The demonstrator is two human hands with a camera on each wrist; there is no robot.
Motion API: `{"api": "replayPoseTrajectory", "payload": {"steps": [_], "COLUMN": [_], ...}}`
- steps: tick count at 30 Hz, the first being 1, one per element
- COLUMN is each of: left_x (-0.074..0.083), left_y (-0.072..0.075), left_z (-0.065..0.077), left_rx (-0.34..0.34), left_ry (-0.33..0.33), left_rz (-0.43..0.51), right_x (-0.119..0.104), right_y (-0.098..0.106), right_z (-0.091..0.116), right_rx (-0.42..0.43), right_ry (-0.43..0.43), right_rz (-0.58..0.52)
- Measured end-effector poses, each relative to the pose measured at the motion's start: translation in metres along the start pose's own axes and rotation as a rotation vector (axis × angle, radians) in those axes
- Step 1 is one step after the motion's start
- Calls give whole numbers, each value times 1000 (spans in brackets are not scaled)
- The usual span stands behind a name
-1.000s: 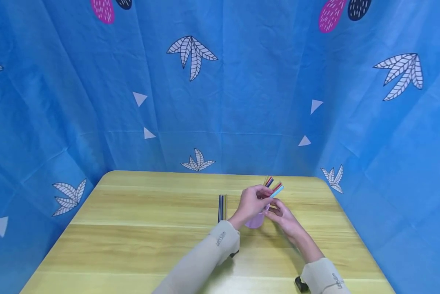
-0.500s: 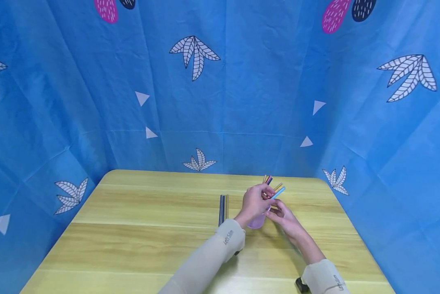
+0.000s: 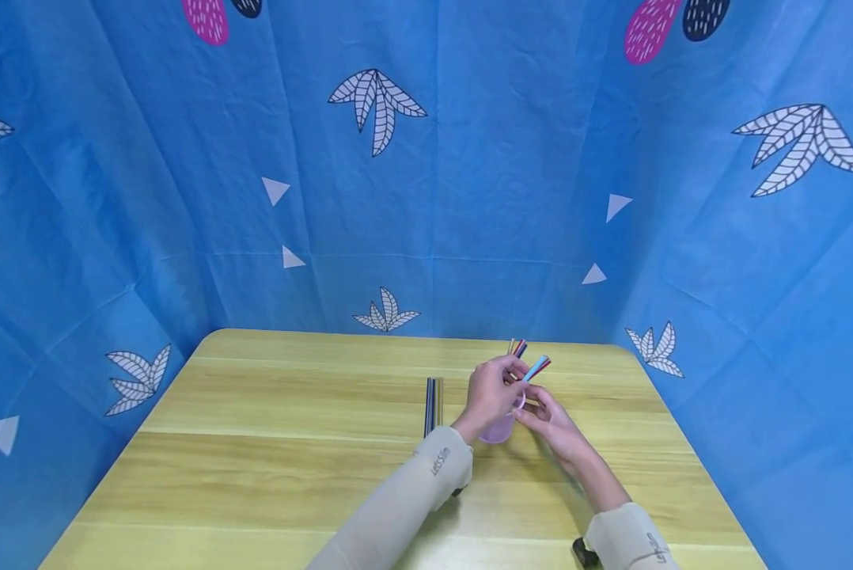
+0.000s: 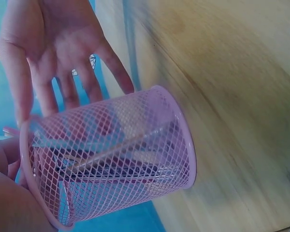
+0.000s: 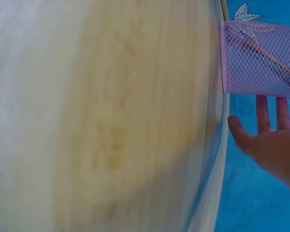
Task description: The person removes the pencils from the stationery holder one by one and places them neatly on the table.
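In the head view my left hand (image 3: 493, 390) is over the mouth of a pink mesh pencil cup (image 4: 111, 159), pinching light blue and red pencils (image 3: 538, 366) whose ends stick out past the fingers. Other pencils (image 3: 518, 347) stand up behind that hand. My right hand (image 3: 553, 426) holds the cup from the right, with its thumb near the rim and fingers reaching round the side; the left wrist view shows them partly through the mesh. Several pencils lean inside the cup, which stands upright on the table. Its mouth is mostly hidden by my left hand.
A few dark blue and gold pencils (image 3: 434, 406) lie side by side on the wooden table (image 3: 255, 443), just left of my left wrist. A blue patterned curtain (image 3: 434, 198) hangs behind the table and along both sides.
The pencils in my left hand have shifted: the light blue one now points more upward, with red showing beside it. The left hand moved slightly right, then back. The right hand stays at the cup.
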State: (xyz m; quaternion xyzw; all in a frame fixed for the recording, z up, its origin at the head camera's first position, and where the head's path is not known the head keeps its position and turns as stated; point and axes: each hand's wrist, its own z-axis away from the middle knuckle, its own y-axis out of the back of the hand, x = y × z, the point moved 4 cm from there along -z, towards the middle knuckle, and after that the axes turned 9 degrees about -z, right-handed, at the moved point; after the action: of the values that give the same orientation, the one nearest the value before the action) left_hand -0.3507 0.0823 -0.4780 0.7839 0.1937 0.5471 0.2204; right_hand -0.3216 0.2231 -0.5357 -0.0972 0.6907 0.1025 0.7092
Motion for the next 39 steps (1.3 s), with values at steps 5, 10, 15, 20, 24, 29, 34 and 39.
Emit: {"api": "replayPoseTrajectory", "payload": {"steps": [5, 10, 15, 20, 24, 29, 34, 39], "left_x": [-1, -2, -1, 3, 8, 15, 21, 26], "left_y": [2, 3, 7, 12, 18, 28, 37, 47], "left_z": [-1, -1, -1, 0, 1, 1, 2, 4], "left_rx": [30, 45, 63, 77, 93, 128, 147, 149], "left_ry": [-43, -52, -58, -54, -59, -91, -103, -82], "left_rz": [-23, 28, 79, 144, 166, 185, 210, 255], "right_x": [0, 0, -1, -1, -2, 0, 1, 1], "right_y": [0, -1, -1, -1, -1, -1, 0, 1], "right_z": [-1, -3, -2, -2, -1, -2, -2, -2], "right_rx": [-4, -10, -15, -3, 8, 5, 10, 15], "right_ry": [-15, -19, -12, -11, -8, 3, 7, 7], "right_rz": [-3, -7, -9, -22, -27, -22, -22, -14]}}
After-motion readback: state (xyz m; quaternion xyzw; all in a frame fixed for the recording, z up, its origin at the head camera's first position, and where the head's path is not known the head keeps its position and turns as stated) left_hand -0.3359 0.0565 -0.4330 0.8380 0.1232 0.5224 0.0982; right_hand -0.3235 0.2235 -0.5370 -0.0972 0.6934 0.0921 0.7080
